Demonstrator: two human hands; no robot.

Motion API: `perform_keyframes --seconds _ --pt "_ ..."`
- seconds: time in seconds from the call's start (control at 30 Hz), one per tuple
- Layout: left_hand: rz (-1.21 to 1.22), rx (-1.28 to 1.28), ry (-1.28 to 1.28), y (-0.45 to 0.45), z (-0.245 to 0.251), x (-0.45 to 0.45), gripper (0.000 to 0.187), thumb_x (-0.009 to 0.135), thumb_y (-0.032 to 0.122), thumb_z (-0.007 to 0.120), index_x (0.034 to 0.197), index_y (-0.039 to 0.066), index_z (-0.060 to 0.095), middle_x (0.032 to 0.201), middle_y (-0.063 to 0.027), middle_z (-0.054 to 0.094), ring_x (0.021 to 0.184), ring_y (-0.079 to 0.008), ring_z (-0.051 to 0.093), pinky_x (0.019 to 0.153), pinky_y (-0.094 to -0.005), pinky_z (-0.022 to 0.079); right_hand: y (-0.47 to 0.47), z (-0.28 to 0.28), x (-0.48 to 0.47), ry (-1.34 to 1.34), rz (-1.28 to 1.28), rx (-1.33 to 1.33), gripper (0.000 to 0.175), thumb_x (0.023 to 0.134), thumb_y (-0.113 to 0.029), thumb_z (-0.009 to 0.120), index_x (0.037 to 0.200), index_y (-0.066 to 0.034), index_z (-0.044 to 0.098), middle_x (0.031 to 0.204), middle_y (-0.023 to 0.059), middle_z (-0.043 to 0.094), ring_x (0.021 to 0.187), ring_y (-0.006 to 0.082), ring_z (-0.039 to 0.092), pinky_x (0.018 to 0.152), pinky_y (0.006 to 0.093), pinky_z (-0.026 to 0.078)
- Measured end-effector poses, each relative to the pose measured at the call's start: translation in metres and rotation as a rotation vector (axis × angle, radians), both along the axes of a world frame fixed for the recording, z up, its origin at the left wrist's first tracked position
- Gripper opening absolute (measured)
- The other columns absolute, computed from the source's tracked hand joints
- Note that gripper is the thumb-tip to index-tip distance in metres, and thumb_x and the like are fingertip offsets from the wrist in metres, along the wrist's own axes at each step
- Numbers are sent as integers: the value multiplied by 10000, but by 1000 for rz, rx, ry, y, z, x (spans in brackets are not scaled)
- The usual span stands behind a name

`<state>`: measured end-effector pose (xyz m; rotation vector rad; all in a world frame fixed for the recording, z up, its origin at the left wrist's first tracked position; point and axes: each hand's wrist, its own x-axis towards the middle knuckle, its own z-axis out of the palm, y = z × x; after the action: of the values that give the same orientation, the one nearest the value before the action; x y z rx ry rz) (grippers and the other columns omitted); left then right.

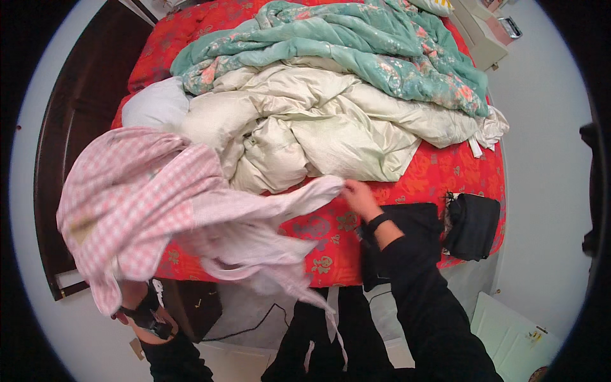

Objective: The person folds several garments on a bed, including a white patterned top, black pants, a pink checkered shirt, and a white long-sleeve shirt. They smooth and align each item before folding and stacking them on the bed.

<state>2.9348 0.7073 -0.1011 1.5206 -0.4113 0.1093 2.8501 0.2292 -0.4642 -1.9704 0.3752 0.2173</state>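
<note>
A pink-and-white gingham garment [138,196], with a paler pink side and long dangling ties, spreads in the air over the near left of the bed. My left hand [132,292], wearing a dark band at the wrist, holds up its lower left part; cloth covers most of the fingers. My right hand [358,196] pinches the tapered light end of the same garment, slightly blurred. Below my right forearm lies a folded black cloth item [410,224]. A pale cream quilt [334,124] is heaped just beyond the garment.
The bed has a red patterned cover [315,229]. A green floral blanket [353,43] lies bunched at the back, beside a white pillow [155,102]. Another folded black item [472,227] sits at the right edge. Dark wood furniture [90,95] flanks the left; a cable [248,329] crosses the floor.
</note>
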Motion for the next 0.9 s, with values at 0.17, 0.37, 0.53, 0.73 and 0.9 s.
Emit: perform_keyframes --seconds 0.17,0.37,0.53,0.73,0.9 --pt "76 -477 747 -8 8 -29 509 1093 385 517 1450 23 549 1378 -135 639 1188 -265 651 1036 -435 536 114 103 -12 -367 428 233 366 915 -132 736 1258 -16 684 1291 165 686 1231 289 643 1039 434 518" --pt "-563 -343 1056 -115 45 -125 299 961 127 665 1246 47 617 1206 -93 652 1139 -229 623 1036 -409 496 141 234 -90 -456 418 316 922 883 -250 837 1621 -18 335 1683 233 337 1587 356 277 1307 445 206" --pt "-1208 37 601 -142 79 -151 195 877 51 682 1053 71 601 1088 -49 607 1044 -180 591 976 -325 458 93 307 -143 -212 -183 1038 640 1001 -156 704 1561 -39 417 1593 113 477 1449 230 467 1246 424 346" --pt "-849 149 306 -266 124 -189 571 833 227 880 1240 61 516 1169 -32 565 1189 -191 540 1076 -347 416 -33 423 -273 -484 -490 472 514 933 -106 799 1323 -66 466 1318 79 602 1249 168 570 1110 342 445" --pt "-794 213 121 -405 143 -286 432 874 -64 663 1278 31 544 1158 -50 625 1117 -148 588 1003 -309 475 -108 487 -418 -514 -456 427 893 795 -106 927 1454 -98 324 1458 58 497 1321 172 531 1139 358 430"
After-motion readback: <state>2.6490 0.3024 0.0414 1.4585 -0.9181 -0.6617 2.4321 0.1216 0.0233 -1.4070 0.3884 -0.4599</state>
